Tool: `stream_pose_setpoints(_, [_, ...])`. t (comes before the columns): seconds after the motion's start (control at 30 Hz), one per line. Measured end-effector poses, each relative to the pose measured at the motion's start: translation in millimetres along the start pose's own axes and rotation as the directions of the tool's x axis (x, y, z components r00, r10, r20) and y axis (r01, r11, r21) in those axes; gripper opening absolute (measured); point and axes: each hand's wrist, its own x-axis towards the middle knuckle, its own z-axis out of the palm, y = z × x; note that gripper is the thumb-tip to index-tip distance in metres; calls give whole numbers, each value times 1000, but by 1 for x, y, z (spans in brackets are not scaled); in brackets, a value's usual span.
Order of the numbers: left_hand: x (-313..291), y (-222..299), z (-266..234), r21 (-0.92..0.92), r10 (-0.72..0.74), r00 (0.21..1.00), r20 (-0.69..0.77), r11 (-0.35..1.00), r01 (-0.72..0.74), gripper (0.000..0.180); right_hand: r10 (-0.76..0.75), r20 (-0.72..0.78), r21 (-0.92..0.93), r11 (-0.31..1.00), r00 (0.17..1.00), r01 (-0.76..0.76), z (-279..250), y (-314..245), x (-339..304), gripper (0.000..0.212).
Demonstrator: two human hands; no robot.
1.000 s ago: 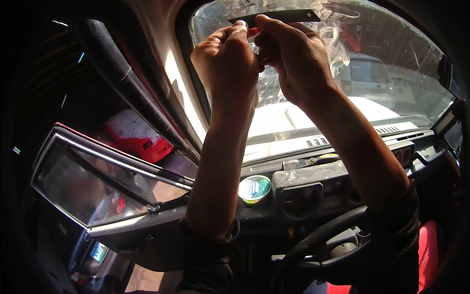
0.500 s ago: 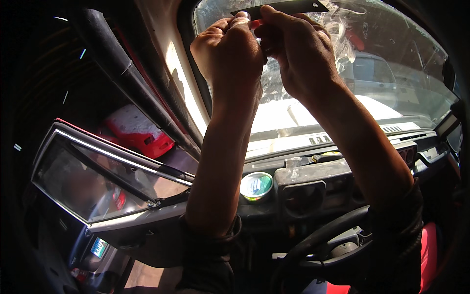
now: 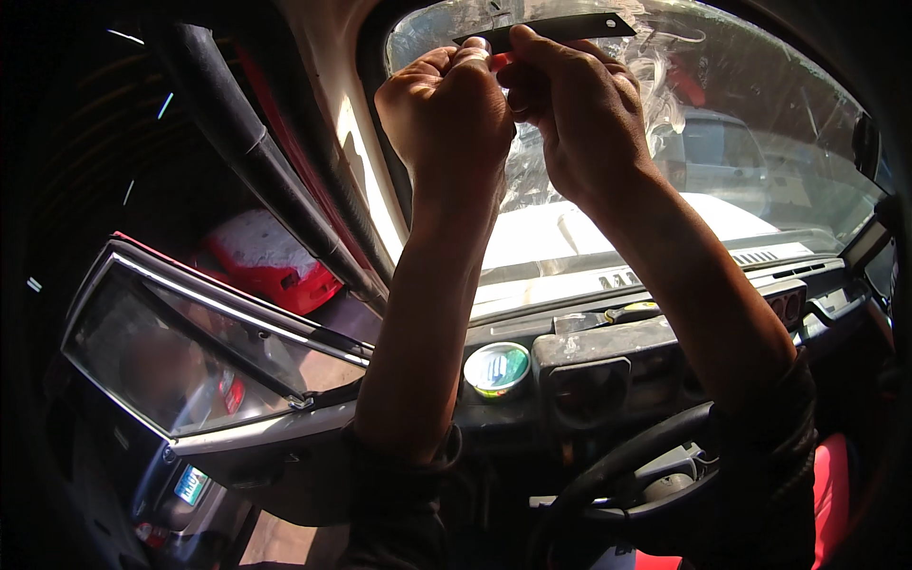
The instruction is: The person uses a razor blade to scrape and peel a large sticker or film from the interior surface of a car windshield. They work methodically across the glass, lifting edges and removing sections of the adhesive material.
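Observation:
Both my hands are raised in front of the windshield (image 3: 608,180), fingers closed and close together. Between them is a thin, dark, flat strip (image 3: 570,30) with a hole near its right end. My left hand (image 3: 446,104) pinches around the strip's left end. My right hand (image 3: 584,104) grips its lower edge near the middle, thumb upward. A small red piece (image 3: 499,61) shows between the fingertips; what it belongs to is hidden. Whitish smears (image 3: 654,85) streak the glass behind my hands.
On the dashboard stand a round tin (image 3: 497,369) and a scraper-like tool with a yellow-and-black handle (image 3: 629,312). Below are the instrument housing (image 3: 608,344) and steering wheel (image 3: 608,465). An open door (image 3: 228,351) and dark padded bar (image 3: 228,133) are at the left.
The view has shifted slightly, so hands and strip sit a little lower in the picture. Both hands keep the same grip on the strip.

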Motion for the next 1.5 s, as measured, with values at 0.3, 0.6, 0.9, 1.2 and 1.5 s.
stream_pose_setpoints(0.3, [7, 3, -7, 139, -15, 994, 111, 990, 0, 17, 39, -120, -45, 998, 992, -45, 16, -11, -3, 14])
stream_pose_setpoints(0.6, [6, 8, -7, 248, -36, 995, 92, 969, 12, 17, 64, -154, -52, 996, 986, -73, 16, -9, -4, 14])
stream_pose_setpoints(0.9, [6, 8, -5, 162, -24, 996, 91, 987, 10, 14, -1, -72, -22, 1000, 997, -1, 9, -5, -2, 16])
stream_pose_setpoints(1.2, [10, 9, -5, 136, -77, 988, 133, 989, 59, 17, -34, -55, -39, 999, 998, 32, 16, -14, -6, 15])
stream_pose_setpoints(1.5, [10, 9, -5, 133, -60, 992, 109, 990, 45, 17, -14, -76, -28, 1000, 997, 12, 11, -10, 2, 15])
